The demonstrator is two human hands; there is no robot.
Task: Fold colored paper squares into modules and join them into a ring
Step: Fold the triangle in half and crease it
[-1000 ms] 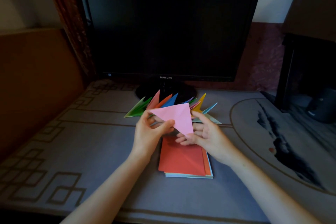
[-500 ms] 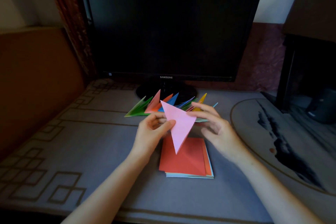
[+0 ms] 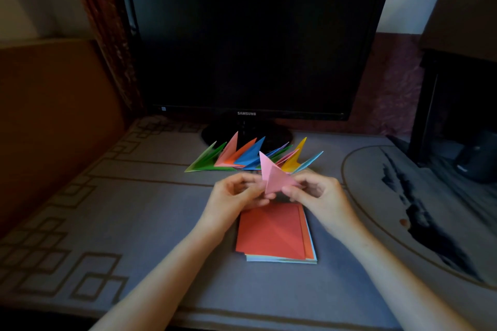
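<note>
Both hands pinch a folded pink paper module (image 3: 274, 177) above the stack of paper squares (image 3: 274, 234) at the tabletop's middle: left hand (image 3: 234, 196) and right hand (image 3: 317, 193) grip opposite sides.

This looks like a room in a home, with one corner used as a computer desk: a Samsung monitor (image 3: 242, 35), its screen dark, stands at the back of a table covered by a grey cloth (image 3: 121, 223) with a key-pattern border. A reddish patterned curtain (image 3: 102, 21) hangs at the left above a wooden panel (image 3: 53, 115), and a dark wooden cabinet (image 3: 462, 62) stands at the right. Folded paper modules (image 3: 242, 158) and a stack of coloured paper (image 3: 271, 231) lie on the cloth, hobby things rather than work things.
</note>
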